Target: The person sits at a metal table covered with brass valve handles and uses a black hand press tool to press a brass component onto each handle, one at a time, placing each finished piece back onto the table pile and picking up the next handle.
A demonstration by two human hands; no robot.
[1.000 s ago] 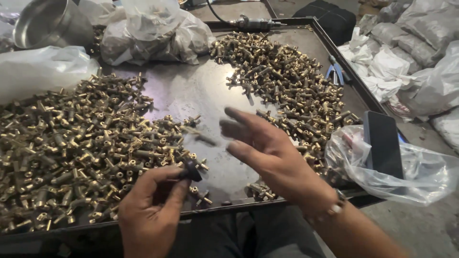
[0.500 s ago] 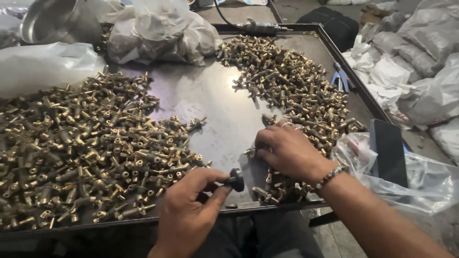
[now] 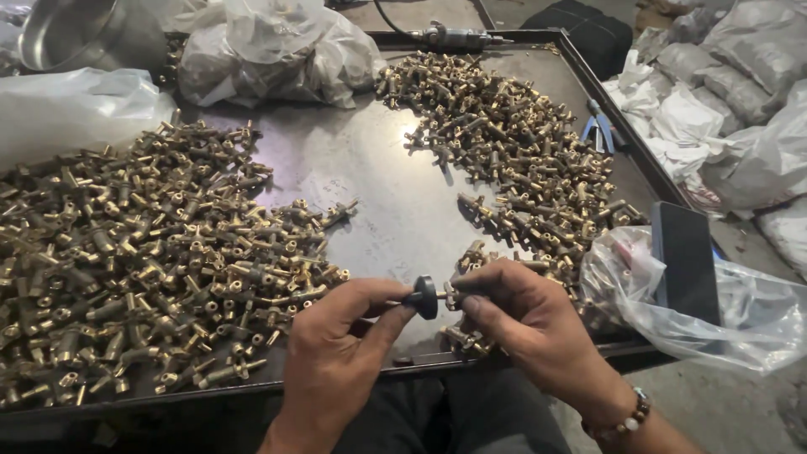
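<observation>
Holding centre-bottom of the head view: left hand point(image 3: 336, 353), fingers pinched together on a small tool with a round black knob point(image 3: 424, 297), its thin shaft running back into the grip; right hand point(image 3: 525, 324), fingertips closed on one small brass fitting point(image 3: 452, 294), presented end-on so that it touches the knob's tip. Both are raised just above the near edge of the dark metal tray point(image 3: 378, 193), seemingly so that the two parts can be lined up close to the eye. Left half of frame: large heap of brass fittings point(image 3: 143, 261), spread wide and flat. Upper centre to right: second heap of brass fittings point(image 3: 513, 143), trailing down toward the right hand, well apart from the first, with a bare strip of tray between; the split suggests sorted from unsorted stock, though which is which cannot be told. Packages: crumpled clear plastic bag point(image 3: 269, 46) at upper centre-left; milky white plastic bag point(image 3: 76, 109) at upper left; clear bag point(image 3: 714, 311) at lower right, sagging off the tray edge, with a flat black rectangular object point(image 3: 685, 261) lying on it; grey filled sacks point(image 3: 731, 76) stacked at upper right. Also: steel bowl point(image 3: 59, 34), upper left corner; metal handheld power tool with cable point(image 3: 458, 36), top edge; blue-handled pliers point(image 3: 598, 130), right edge of tray. Labels: none legible.
</observation>
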